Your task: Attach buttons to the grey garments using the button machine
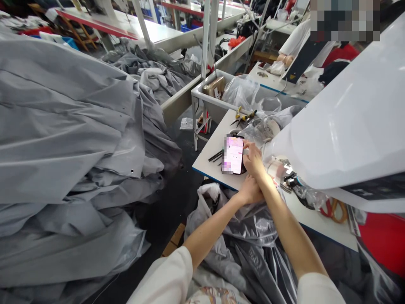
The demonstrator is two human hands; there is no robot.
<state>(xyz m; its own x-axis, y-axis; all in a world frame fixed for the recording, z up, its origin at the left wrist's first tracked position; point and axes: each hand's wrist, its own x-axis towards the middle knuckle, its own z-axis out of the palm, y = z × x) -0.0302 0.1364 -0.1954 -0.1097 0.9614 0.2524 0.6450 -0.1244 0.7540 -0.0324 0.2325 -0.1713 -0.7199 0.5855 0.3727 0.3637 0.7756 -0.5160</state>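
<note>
Black-edged smartphone with a glowing pink-and-white screen, in the head view, is on the blue-edged white counter before you. Your hands are close together: the right hand, index finger extended, is at the phone's right edge, contact unclear; the left hand is partly hidden beneath your right forearm, grip impossible to tell. Yellow-and-black-handled pliers lie beyond.

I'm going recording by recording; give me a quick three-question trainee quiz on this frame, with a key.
1. True or false: The phone has a dark screen.
2. What color is the large fabric heap on the person's left? A) red B) grey C) blue
3. Fill in: The hand nearer the phone is the person's ____ hand.

Key: 1. False, the screen is lit. 2. B. 3. right.
</note>
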